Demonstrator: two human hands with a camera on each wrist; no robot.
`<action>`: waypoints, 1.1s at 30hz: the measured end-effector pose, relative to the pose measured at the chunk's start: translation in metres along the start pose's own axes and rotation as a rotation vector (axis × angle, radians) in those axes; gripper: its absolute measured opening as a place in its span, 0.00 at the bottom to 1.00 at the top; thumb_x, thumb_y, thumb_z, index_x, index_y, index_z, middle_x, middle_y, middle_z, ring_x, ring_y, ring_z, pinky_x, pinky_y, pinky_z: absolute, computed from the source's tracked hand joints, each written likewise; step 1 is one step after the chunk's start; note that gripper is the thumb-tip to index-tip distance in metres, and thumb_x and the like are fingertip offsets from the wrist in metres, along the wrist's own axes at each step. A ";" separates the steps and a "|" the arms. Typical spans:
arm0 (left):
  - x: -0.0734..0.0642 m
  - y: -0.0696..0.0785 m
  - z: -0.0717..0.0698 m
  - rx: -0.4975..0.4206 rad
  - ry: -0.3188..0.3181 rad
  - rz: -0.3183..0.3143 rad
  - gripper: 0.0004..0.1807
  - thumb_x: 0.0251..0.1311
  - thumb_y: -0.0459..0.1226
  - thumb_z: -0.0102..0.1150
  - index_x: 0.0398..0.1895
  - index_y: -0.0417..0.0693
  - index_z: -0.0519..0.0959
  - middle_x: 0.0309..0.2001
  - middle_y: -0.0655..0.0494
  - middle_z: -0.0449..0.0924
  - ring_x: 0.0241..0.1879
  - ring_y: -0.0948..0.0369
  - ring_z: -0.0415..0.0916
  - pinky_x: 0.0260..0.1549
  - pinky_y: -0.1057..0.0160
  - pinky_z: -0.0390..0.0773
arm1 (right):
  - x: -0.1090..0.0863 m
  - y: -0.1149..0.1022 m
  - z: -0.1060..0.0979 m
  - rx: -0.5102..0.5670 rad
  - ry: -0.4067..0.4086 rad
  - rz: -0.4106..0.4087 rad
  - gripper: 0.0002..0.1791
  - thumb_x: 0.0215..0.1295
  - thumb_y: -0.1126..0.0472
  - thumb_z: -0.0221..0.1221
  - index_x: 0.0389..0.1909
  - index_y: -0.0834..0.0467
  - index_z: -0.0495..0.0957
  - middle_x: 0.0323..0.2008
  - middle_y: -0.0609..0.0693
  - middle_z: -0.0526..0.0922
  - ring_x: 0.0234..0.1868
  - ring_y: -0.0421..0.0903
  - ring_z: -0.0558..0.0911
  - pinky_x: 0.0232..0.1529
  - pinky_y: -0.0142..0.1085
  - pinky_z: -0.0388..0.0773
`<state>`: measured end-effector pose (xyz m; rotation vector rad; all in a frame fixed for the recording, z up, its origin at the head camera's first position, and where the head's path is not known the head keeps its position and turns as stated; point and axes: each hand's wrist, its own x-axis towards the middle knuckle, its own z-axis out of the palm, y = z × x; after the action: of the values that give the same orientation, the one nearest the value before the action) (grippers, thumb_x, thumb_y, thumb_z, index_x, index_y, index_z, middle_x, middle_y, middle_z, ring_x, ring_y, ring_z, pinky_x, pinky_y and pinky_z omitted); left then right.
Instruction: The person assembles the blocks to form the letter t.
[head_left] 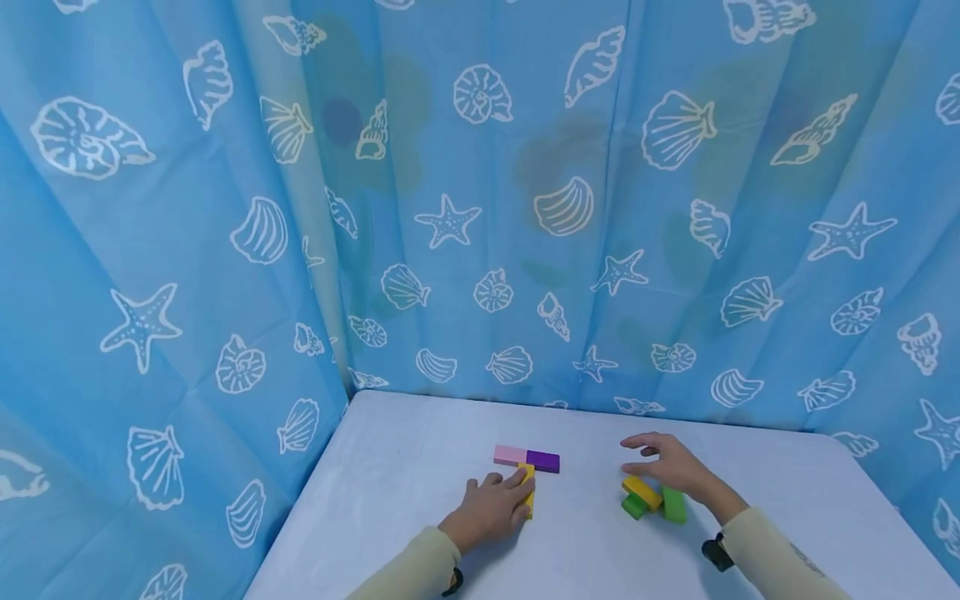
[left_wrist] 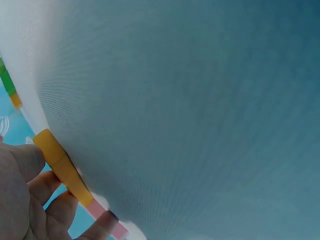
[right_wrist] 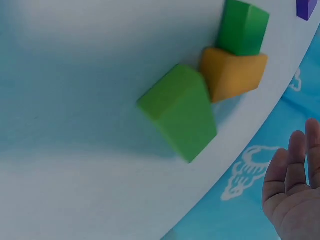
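Note:
My left hand [head_left: 491,507] holds a line of yellow blocks [head_left: 529,492] on the white table, thumb near the closer end and fingertips along the side and far end. A seam across the yellow [left_wrist: 59,160] shows in the left wrist view. At their far end lie a pink block [head_left: 510,455] and a purple block [head_left: 543,462], end to end. My right hand [head_left: 671,462] hovers empty, fingers spread, just behind a loose group: a yellow block [head_left: 642,492], a smaller-looking green block [head_left: 634,506] and a lighter green block [head_left: 673,505].
The white table [head_left: 405,433] has its back edge against a blue curtain [head_left: 465,317] printed with white shells and starfish. The same curtain hangs along the left side. Dark bands sit on both wrists, the right one [head_left: 717,552] showing most.

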<state>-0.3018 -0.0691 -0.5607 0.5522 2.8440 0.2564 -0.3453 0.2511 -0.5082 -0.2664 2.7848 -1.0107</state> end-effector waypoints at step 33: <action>0.003 -0.002 -0.003 0.003 -0.009 -0.001 0.29 0.71 0.57 0.46 0.74 0.75 0.60 0.76 0.71 0.56 0.71 0.50 0.61 0.64 0.33 0.62 | -0.014 0.048 -0.009 0.002 0.000 0.162 0.31 0.59 0.49 0.69 0.59 0.60 0.78 0.63 0.67 0.72 0.60 0.67 0.72 0.52 0.59 0.76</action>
<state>-0.3055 -0.0701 -0.5591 0.5516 2.8363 0.2483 -0.3389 0.2965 -0.5311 -0.0396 2.7518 -0.9749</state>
